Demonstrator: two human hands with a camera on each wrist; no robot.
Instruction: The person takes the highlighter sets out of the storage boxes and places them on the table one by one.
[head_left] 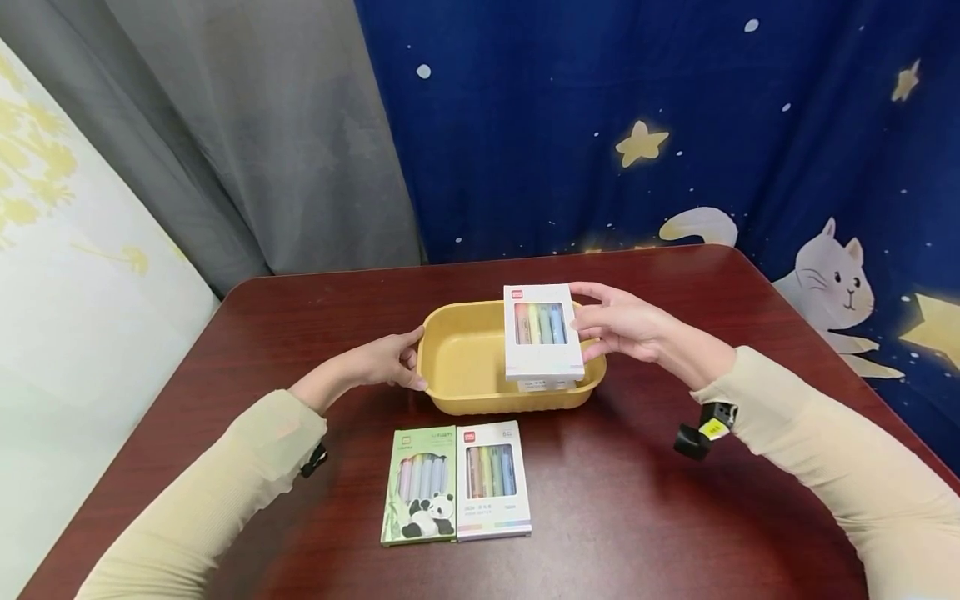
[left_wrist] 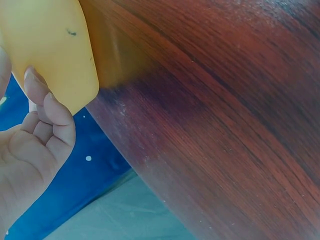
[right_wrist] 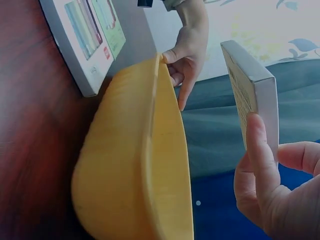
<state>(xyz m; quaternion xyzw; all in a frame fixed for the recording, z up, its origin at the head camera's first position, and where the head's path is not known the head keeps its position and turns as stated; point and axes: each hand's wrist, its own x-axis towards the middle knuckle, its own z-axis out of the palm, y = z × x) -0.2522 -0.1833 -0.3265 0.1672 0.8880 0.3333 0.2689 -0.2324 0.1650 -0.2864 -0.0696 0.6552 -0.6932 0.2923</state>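
A yellow plastic basket with low walls and rounded corners stands on the table. At its left end, my left hand grips the rim, thumb and fingers on either side of the wall. My right hand holds a white pen box by its right edge, tilted above the basket's right half. Through its window show red, yellow, green and blue pens. In the right wrist view the white pen box is pinched between thumb and fingers, apart from the basket.
In front of the basket lie two boxes side by side: a green pen box with a panda picture and another white pen box. The dark red wooden table ends at a blue starry curtain and a grey curtain.
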